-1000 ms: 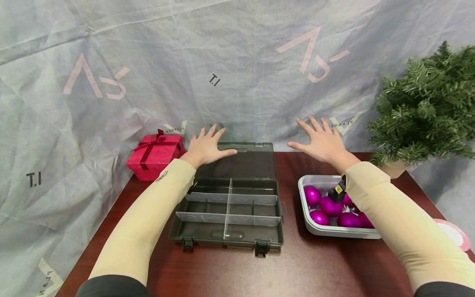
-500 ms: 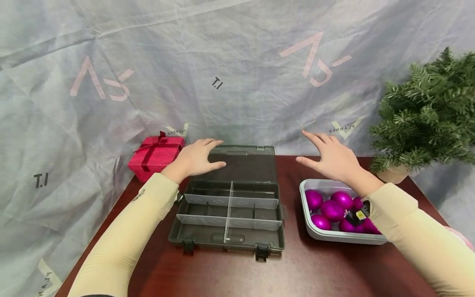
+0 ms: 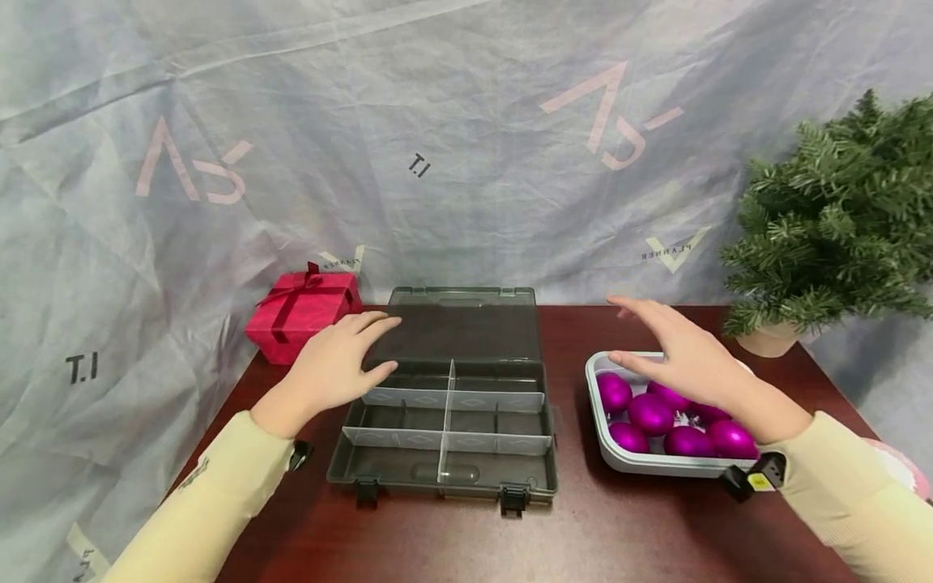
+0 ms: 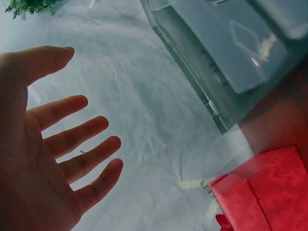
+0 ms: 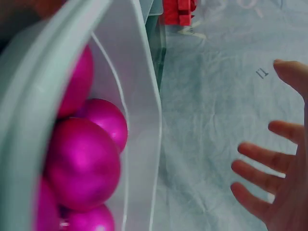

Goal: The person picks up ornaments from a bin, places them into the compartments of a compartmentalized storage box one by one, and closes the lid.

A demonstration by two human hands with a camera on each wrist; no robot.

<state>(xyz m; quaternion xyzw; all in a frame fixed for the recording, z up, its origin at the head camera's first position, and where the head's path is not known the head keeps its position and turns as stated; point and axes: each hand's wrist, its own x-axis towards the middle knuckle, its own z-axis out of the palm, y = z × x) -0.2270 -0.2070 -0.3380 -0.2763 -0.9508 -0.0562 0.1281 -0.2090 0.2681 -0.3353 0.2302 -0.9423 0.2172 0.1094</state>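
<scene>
My left hand (image 3: 331,360) hovers over the left side of an open dark translucent divider box (image 3: 440,486), fingers spread and holding nothing. White dividers part the box into several compartments, and its lid (image 3: 466,328) lies back behind it. My right hand (image 3: 688,356) is held above a pale plastic tub (image 3: 634,463), its fingers loosely extended and nothing in them. Inside the tub lie several shiny magenta Christmas balls (image 3: 651,414), also seen close up as a large ball (image 5: 84,163) in the right wrist view.
A red gift box (image 3: 302,316) with a ribbon stands at the back left of the brown table (image 3: 583,542). An artificial fir tree (image 3: 838,219) in a pot is at the back right. A pink-rimmed round item (image 3: 900,470) shows at the right edge. Grey cloth (image 3: 466,162) hangs behind.
Both hands have come back toward the person and lower. The left has moved left, away from the lid; the right has shifted slightly right over the tub. The box and balls stay put.
</scene>
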